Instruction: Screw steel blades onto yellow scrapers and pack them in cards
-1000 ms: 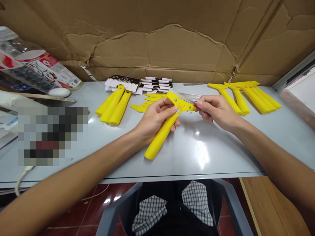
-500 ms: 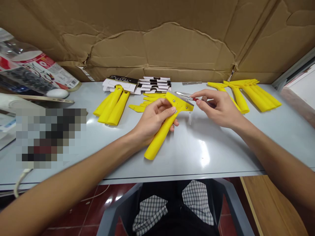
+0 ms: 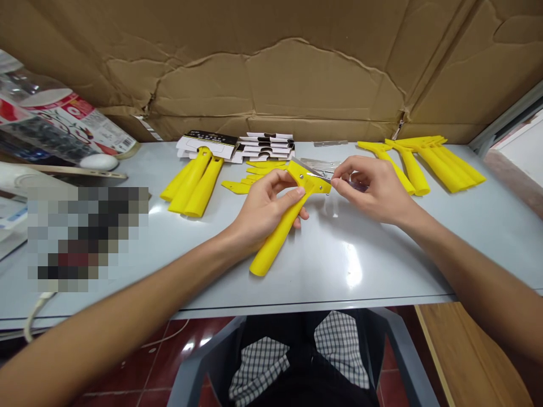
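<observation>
My left hand (image 3: 271,206) is wrapped round the neck of a yellow scraper (image 3: 274,246), its thumb pressed on the front. The scraper's handle slants down to the left, with its wide head uppermost. Two small screws show on that head, and a metal blade (image 3: 311,170) runs along its top edge. In the closed fingers of my right hand (image 3: 375,186) is a slim screwdriver (image 3: 360,186). Its shaft points left across the blade edge; exactly where the tip touches I cannot tell. Small metal pieces behind the head are partly hidden.
Yellow scraper handles (image 3: 449,164) lie at the right back. More handles (image 3: 195,186) with a black-and-white card lie left, beside stacked cards (image 3: 267,148) and flat yellow pieces (image 3: 237,187). A loose blade (image 3: 331,143) lies near the cardboard (image 3: 297,85). Plastic bottles (image 3: 80,118) stand left.
My right hand has shifted slightly, and the screwdriver's red part is now hidden by the fingers. The scraper has moved very slightly to the right in my left hand.
</observation>
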